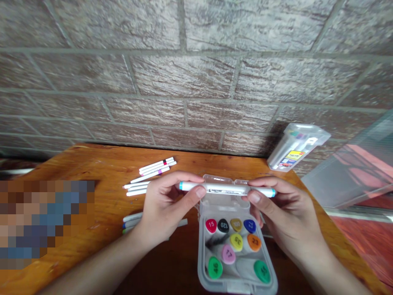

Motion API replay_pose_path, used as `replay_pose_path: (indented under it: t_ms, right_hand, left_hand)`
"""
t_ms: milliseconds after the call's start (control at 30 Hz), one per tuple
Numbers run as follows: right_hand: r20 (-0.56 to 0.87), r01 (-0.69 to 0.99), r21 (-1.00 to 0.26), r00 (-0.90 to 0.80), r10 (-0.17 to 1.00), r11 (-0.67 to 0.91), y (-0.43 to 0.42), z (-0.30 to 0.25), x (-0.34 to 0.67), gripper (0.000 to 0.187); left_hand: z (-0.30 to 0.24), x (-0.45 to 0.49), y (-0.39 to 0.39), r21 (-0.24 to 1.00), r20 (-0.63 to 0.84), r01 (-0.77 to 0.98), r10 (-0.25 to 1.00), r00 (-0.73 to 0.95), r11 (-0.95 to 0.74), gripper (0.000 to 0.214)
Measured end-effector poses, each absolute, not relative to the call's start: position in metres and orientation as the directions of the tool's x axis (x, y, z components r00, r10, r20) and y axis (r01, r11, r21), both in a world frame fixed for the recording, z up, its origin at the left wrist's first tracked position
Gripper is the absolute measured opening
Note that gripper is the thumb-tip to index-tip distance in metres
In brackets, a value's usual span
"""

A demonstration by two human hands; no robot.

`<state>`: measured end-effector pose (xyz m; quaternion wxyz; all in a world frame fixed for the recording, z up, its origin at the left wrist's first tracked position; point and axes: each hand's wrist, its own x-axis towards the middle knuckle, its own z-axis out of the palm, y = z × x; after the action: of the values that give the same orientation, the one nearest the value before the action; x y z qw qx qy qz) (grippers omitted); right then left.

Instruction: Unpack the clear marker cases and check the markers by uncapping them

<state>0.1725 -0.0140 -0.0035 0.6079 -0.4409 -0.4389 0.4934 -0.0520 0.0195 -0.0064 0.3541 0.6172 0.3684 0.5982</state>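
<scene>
Held level between both hands is a white marker [227,189] with light blue ends and black print on its barrel. My left hand [167,200] pinches it near the left end, thumb in front. My right hand [284,205] grips it toward the right end in the same way. Just below sits an open clear plastic marker case [201,254], its lid tipped back behind the marker. Several markers stand in the case with numbered caps up, among them a red cap [211,225], a pink cap [228,254] and an orange cap [254,242].
White markers [156,166] lie in groups on the wooden table [101,164], some partly hidden by my left hand. A second clear case [291,147] with a yellow label stands at the back right, near the brick wall [184,82]. A pixelated patch covers the left.
</scene>
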Motion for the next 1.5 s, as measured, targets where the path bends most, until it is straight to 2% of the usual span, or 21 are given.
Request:
replay_pose_path:
  t_ms: [400,633,1000,1500]
  right_hand:
    - [0.132,-0.192,-0.97,0.103,0.986,0.15,-0.014,-0.003,0.174,0.022]
    - [0.117,-0.232,-0.962,0.12,0.986,0.143,-0.014,-0.002,0.173,0.019]
    - [0.185,-0.247,-0.95,0.054,0.981,0.193,-0.009,-0.005,0.179,0.014]
    - [0.154,-0.28,-0.946,0.055,0.987,0.163,-0.009,-0.004,0.179,0.016]
  left_hand:
    - [-0.01,-0.053,0.02,0.9,0.435,0.02,0.9,0.028,-0.435,0.005]
    - [-0.015,-0.055,0.02,0.94,0.338,-0.079,0.938,0.08,-0.332,0.023]
    - [-0.021,-0.056,0.024,0.916,0.334,-0.269,0.937,0.105,-0.296,0.016]
    - [-0.021,-0.056,0.026,0.908,0.334,-0.311,0.933,0.135,-0.28,0.02]
